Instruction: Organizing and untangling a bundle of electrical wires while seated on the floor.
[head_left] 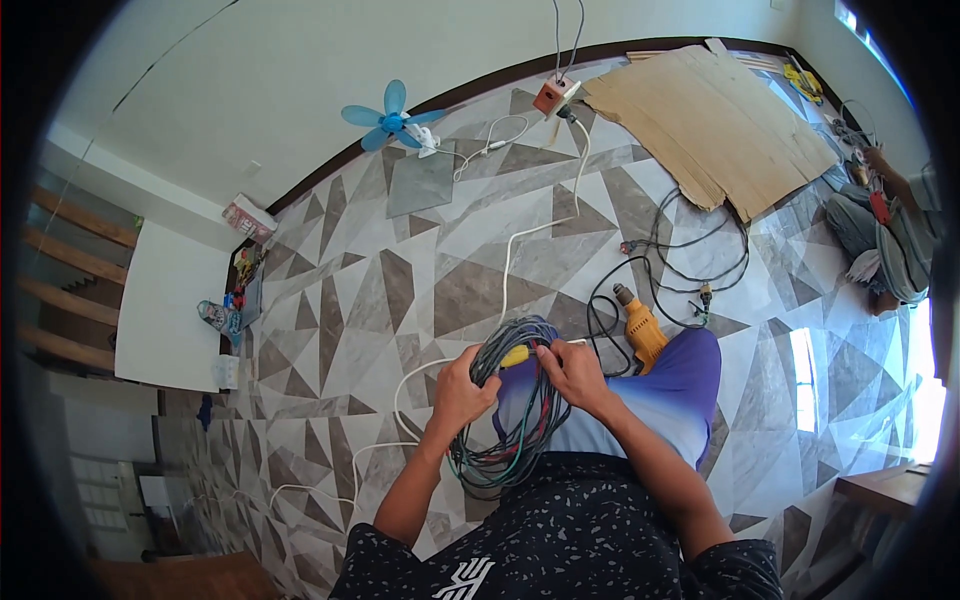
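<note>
A thick coil of wires (505, 455), mostly dark grey with some green and red strands, hangs in front of my lap. My left hand (462, 392) is closed round the coil's left side. On the opposite side my right hand (580, 376) is closed, thumb and fingers pressed on the coil's strands. Between the two hands a small yellow piece (515, 356) shows inside the loop; I cannot make out what it is. Just beyond my right knee lies a yellow power drill (645, 332) with a black cord (598, 318).
A white cord (507, 262) runs from an orange outlet box (556, 95) toward me. A blue fan (391, 124) stands by the wall near a grey tile (420, 184). Flattened cardboard (715, 125) lies at far right. Another person (880, 235) sits at the right edge.
</note>
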